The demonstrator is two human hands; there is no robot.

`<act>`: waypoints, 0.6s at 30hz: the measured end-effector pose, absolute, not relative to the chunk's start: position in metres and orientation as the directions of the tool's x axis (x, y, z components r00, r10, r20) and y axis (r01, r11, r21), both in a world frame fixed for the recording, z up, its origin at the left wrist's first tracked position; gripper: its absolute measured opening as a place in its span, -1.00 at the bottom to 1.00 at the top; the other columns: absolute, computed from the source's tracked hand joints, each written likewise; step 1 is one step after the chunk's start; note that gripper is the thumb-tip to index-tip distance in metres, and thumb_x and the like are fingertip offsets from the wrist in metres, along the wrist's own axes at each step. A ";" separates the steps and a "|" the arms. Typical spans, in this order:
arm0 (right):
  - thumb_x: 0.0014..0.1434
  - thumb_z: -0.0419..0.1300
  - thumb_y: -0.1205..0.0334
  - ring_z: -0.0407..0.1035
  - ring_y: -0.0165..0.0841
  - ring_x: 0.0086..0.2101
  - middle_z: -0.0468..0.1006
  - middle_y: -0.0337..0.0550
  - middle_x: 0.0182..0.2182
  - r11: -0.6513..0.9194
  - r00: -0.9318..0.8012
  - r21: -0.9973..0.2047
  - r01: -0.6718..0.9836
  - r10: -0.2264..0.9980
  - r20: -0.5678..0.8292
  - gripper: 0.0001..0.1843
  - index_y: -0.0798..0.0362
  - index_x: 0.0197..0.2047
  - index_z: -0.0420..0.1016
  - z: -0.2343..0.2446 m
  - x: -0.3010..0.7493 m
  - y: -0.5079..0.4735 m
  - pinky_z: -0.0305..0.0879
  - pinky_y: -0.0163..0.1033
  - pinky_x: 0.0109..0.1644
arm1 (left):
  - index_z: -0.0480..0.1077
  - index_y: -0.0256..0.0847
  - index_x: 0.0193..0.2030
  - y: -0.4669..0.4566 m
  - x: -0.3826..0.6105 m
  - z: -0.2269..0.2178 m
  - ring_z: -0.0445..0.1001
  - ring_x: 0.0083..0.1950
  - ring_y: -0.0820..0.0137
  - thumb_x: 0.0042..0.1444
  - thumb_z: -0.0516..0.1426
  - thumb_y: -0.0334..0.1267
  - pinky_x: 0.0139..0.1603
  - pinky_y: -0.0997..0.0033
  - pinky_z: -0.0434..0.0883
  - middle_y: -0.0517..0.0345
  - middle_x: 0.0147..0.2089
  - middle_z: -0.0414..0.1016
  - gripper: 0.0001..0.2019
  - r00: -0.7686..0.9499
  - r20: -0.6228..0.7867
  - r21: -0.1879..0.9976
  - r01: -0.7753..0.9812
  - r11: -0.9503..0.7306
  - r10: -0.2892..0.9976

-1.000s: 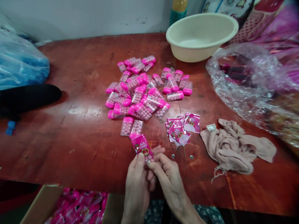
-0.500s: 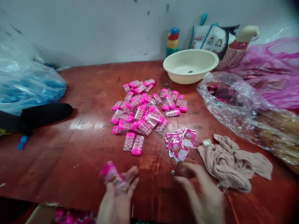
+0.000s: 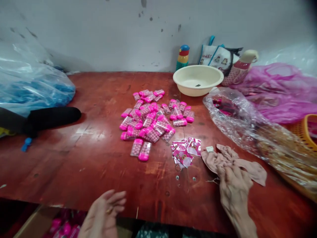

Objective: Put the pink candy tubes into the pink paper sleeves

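Crumpled beige cloth [image 3: 224, 158] lies ten-to-four o'clock, right hand [image 3: 234, 182] atop, grip unclear; left hand [image 3: 103, 211] uncurled, apart; square pink foil sachets [image 3: 182, 155] toward nine-thirty.

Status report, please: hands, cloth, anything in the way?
Left hand open, nothing seen in it. Right hand on beige cloth, grip unclear. Pink packets left of cloth; nothing seen blocking.

Seemingly a packing workshop — worn red-brown table [image 3: 61, 172] against a scuffed pale wall [image 3: 111, 39], pile of pink-capped containers [image 3: 151, 134] near loose printed sachets [image 3: 182, 153], big clear bag [image 3: 37, 87] of blue items at left, box [image 3: 27, 222] of pink goods [image 3: 66, 228] below the near left edge
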State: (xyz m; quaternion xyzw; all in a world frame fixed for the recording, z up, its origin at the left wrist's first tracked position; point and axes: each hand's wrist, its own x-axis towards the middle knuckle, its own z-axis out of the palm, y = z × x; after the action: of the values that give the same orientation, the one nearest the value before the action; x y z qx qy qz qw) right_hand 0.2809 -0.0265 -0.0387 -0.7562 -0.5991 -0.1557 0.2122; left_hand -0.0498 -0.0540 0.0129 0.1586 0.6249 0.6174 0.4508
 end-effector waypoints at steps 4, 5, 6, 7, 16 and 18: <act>0.25 -0.10 -0.07 0.21 -0.12 -0.26 0.42 0.02 -0.34 -0.160 0.257 -0.232 0.959 0.834 0.487 -0.51 0.09 -0.36 0.48 -0.024 0.277 -0.022 0.13 -0.04 -0.18 | 0.51 -0.26 -0.38 -0.027 0.020 0.025 0.50 -0.39 0.33 -0.07 0.25 -0.22 -0.35 0.44 0.41 0.04 -0.40 0.59 -0.85 -0.262 -0.316 0.948 -0.117 0.295 0.912; 0.22 -0.03 -0.10 0.21 -0.10 -0.20 0.42 0.05 -0.27 -0.147 0.281 -0.285 0.947 0.809 0.517 -0.53 0.11 -0.25 0.49 -0.020 0.270 -0.020 0.14 -0.02 -0.12 | 0.51 -0.26 -0.39 -0.021 0.031 0.025 0.51 -0.37 0.31 -0.04 0.23 -0.22 -0.33 0.44 0.41 0.03 -0.39 0.59 -0.85 -0.180 -0.309 0.951 -0.050 0.306 0.934; 0.20 0.01 -0.10 0.20 -0.08 -0.16 0.41 0.06 -0.21 -0.135 0.301 -0.328 0.935 0.790 0.534 -0.54 0.11 -0.14 0.48 -0.016 0.261 -0.017 0.13 0.01 -0.08 | 0.51 -0.26 -0.39 -0.016 0.040 0.024 0.51 -0.36 0.30 -0.01 0.22 -0.21 -0.32 0.43 0.41 0.03 -0.39 0.58 -0.85 -0.128 -0.290 0.956 0.007 0.294 0.948; 0.22 0.02 -0.04 0.21 -0.10 -0.16 0.41 0.05 -0.19 -0.102 0.304 -0.372 0.923 0.785 0.540 -0.59 0.10 -0.09 0.46 -0.013 0.249 -0.013 0.14 0.01 -0.06 | 0.51 -0.25 -0.38 -0.011 0.046 0.022 0.51 -0.35 0.29 0.01 0.20 -0.20 -0.32 0.43 0.40 0.04 -0.39 0.58 -0.85 -0.076 -0.277 0.958 0.048 0.281 0.958; 0.24 0.07 0.27 0.17 -0.22 -0.30 0.35 -0.11 -0.45 0.038 0.184 -0.509 0.860 0.908 0.377 -0.77 0.07 -0.26 0.57 -0.037 0.187 0.015 0.22 -0.11 -0.21 | 0.47 -0.26 -0.30 0.006 0.051 0.003 0.46 -0.32 0.31 0.10 0.12 -0.16 -0.27 0.39 0.37 0.04 -0.36 0.55 -0.80 -0.027 -0.228 0.966 0.122 0.229 0.973; 0.24 0.08 0.26 0.17 -0.23 -0.31 0.35 -0.12 -0.44 0.045 0.193 -0.526 0.849 0.901 0.388 -0.77 0.05 -0.24 0.58 -0.041 0.190 0.014 0.23 -0.11 -0.21 | 0.47 -0.26 -0.31 0.007 0.050 -0.001 0.45 -0.34 0.33 0.08 0.14 -0.16 -0.30 0.41 0.36 0.05 -0.37 0.55 -0.80 -0.043 -0.243 0.964 0.097 0.246 0.969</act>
State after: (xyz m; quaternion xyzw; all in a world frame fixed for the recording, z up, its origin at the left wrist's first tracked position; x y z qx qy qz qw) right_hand 0.1897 0.0142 -0.0414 -0.6901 -0.6340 0.0373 0.3469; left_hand 0.0505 0.0068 -0.0010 0.4515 0.5903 0.4160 0.5241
